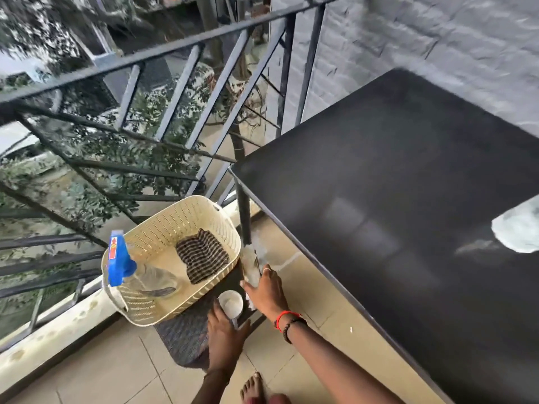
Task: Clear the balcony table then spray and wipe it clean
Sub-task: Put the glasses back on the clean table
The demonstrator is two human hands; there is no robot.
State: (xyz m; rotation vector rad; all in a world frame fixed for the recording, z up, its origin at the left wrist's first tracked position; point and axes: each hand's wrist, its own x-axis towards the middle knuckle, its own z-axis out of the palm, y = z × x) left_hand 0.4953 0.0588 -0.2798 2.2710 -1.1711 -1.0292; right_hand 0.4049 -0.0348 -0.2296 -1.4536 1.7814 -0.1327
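The black balcony table (393, 185) fills the right side. A white plate-like thing (519, 228) lies at its right edge. Low by the floor, my left hand (224, 330) grips a white cup (231, 301). My right hand (267, 290) holds a crumpled clear wrapper (252, 263) beside the table leg (244, 217). A cream plastic basket (163, 249) stands on a dark mat (186, 333) just left of both hands. In it lie a striped cloth (201, 255) and a clear spray bottle with a blue trigger head (119, 260).
A dark metal railing (140, 56) runs along the left, with trees and a drop behind it. A grey stone wall (437, 33) stands behind the table. The floor (96, 371) is beige tile. My bare foot (252, 387) shows at the bottom.
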